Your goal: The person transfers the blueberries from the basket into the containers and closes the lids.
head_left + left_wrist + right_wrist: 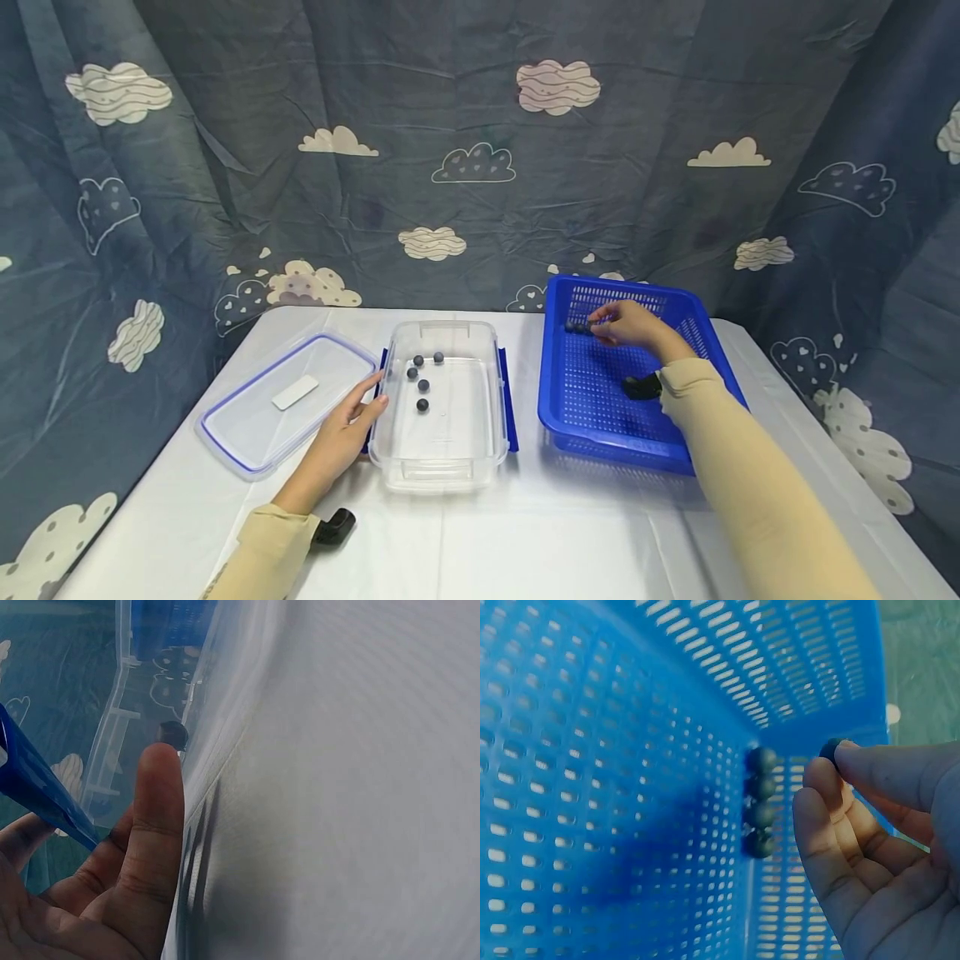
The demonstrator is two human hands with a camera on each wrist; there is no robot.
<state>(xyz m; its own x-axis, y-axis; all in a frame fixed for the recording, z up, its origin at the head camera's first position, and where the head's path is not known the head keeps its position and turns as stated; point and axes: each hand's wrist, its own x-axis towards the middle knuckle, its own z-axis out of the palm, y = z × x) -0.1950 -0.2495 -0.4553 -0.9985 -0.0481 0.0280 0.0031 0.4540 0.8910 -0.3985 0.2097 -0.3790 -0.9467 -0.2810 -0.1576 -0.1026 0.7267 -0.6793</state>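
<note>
My right hand [628, 325] is inside the blue basket [577, 425], pinching a blueberry [829, 749] between thumb and fingertip. Several more blueberries [760, 814] lie in a row along the basket's inner edge, just beside the fingers. At the left side of a clear plastic container [472, 433], my left hand [341, 433] touches its wall with a straight thumb, near the hanging blue side latch [37, 780]. Several loose blueberries [423, 405] lie on the container's floor. Where the left fingertips end is partly hidden by that latch.
A clear lid [255, 417] with a blue seal and a white label [296, 392] lies left of the container. The container's other blue latch [508, 408] hangs on its right side. Behind the white-covered table [480, 550] hangs a dark cloud-print curtain [420, 83].
</note>
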